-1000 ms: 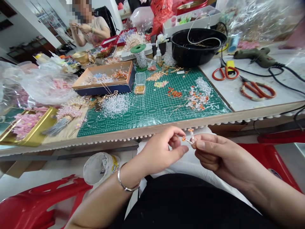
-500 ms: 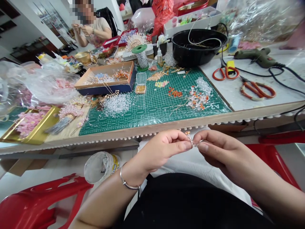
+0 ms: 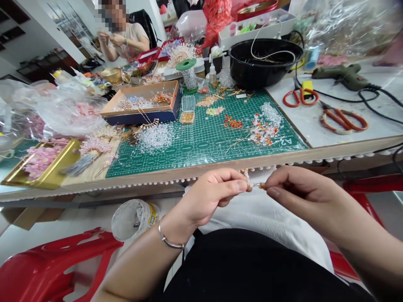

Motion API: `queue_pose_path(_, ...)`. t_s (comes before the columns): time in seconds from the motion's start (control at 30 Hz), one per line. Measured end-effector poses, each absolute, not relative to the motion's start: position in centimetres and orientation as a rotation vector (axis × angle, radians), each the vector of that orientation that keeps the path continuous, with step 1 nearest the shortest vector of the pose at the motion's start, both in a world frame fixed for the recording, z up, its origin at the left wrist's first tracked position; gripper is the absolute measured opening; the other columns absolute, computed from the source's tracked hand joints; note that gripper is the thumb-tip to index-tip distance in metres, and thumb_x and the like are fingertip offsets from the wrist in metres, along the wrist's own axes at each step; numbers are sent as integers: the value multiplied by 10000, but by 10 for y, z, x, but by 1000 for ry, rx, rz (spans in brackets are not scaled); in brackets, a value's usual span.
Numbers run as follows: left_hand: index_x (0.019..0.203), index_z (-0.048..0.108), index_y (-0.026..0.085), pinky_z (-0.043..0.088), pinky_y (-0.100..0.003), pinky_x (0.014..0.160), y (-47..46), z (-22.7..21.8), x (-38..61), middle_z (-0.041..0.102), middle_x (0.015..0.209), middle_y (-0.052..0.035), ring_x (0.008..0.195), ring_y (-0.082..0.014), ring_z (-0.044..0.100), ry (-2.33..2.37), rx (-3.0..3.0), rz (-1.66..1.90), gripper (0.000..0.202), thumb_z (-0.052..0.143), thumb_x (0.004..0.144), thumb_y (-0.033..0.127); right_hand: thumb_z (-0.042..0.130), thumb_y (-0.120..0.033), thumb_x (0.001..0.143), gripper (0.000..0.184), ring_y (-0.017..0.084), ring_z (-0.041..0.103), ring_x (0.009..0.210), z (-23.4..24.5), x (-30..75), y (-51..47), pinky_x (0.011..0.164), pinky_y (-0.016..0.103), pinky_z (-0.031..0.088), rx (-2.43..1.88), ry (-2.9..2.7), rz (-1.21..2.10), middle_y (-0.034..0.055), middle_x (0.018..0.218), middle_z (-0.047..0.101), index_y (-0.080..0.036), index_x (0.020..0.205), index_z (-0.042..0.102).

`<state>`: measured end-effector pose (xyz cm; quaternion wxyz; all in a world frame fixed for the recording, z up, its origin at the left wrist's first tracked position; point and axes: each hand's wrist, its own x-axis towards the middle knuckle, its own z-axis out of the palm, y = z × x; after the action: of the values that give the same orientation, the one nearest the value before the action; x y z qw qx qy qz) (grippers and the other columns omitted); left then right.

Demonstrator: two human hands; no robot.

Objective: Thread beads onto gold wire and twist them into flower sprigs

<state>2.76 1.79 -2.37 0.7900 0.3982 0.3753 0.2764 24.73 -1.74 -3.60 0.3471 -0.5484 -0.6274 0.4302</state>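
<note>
Above my lap, my left hand [image 3: 217, 191] pinches a small beaded piece [image 3: 246, 173] of clear and orange beads between thumb and forefinger. My right hand [image 3: 297, 195] is closed on the other end of it, where a gold-coloured bit shows at the fingertips. A short stretch of clear beads spans the gap between both hands. On the green cutting mat [image 3: 201, 157] beyond lie a heap of clear beads [image 3: 156, 137], orange beads [image 3: 233, 122] and a cluster of clear and orange beaded stems [image 3: 263, 131].
A shallow box [image 3: 141, 102] of beaded pieces, a wire spool [image 3: 189, 77] and a black basin [image 3: 264, 63] stand farther back. Orange-handled pliers [image 3: 343, 119], scissors [image 3: 300, 96] and a glue gun [image 3: 343, 75] lie right. A bucket [image 3: 130, 218] and red stool [image 3: 63, 264] are below. Another person [image 3: 126, 40] sits across.
My right hand has drawn a little to the right, widening the gap between the hands. More of the beaded strand and a gold-coloured bit now show. My left hand has shifted slightly left.
</note>
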Motion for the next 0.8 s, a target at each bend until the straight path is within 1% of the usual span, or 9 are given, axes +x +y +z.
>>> queue_pose_path(0.17,836,677,137,107,-227,471,15,-26,32,338,548,90,481,-35,213,800,802,667,231,781,820,343,656,-266,905,48,182,559,629,-42,236,-34,589,309,407,-1436,-1692,779,11,730,658,-286,867,677)
queue_pose_path(0.3,808,658,135,84,-229,470,13,-25,33,301,540,97,474,-33,172,725,737,639,266,790,812,366,629,-287,948,67,191,593,694,-52,236,-28,634,305,440,-1339,-1636,873,17,774,672,-294,898,674)
queue_pose_path(0.37,787,667,131,86,-233,467,12,-25,33,348,551,81,476,-33,197,714,755,605,279,813,782,369,637,-357,955,116,192,601,710,-55,240,-18,647,300,455,-1284,-1617,1029,17,779,674,-290,878,692)
queue_pose_path(0.43,779,682,129,97,-239,463,12,-25,32,476,605,42,477,-30,236,718,796,560,279,826,758,366,667,-415,937,168,189,610,705,-54,245,-8,648,294,463,-1228,-1638,1131,17,775,683,-281,848,714)
queue_pose_path(0.5,786,698,128,116,-242,461,13,-24,30,603,712,-5,481,-26,264,729,856,510,269,818,755,367,696,-432,917,185,187,615,708,-49,249,-1,656,290,464,-1202,-1686,1133,19,770,688,-273,829,733)
queue_pose_path(0.57,775,709,132,183,-236,465,14,-23,29,661,777,-28,497,-34,316,735,931,481,249,814,753,357,680,-405,932,181,186,621,727,-42,253,4,679,291,461,-1191,-1788,1070,25,790,697,-264,835,742)
queue_pose_path(0.63,759,722,140,322,-226,531,15,-21,27,673,776,-28,572,-66,443,713,1006,457,222,811,760,343,619,-370,966,217,176,613,713,-34,255,8,671,287,454,-1164,-1948,1016,23,774,691,-248,820,724)
queue_pose_path(0.7,758,732,146,425,-232,670,15,-18,27,678,781,-25,697,-103,550,672,1068,396,187,800,777,319,580,-362,980,260,159,589,662,-29,257,12,629,276,442,-1150,-2100,1023,8,723,669,-233,783,689)
queue_pose_path(0.8,777,733,154,458,-242,774,16,-15,29,684,793,-16,772,-124,591,657,1120,270,147,769,803,294,553,-394,989,289,152,582,640,-22,258,21,601,271,441,-1154,-2243,998,-4,710,662,-227,782,666)
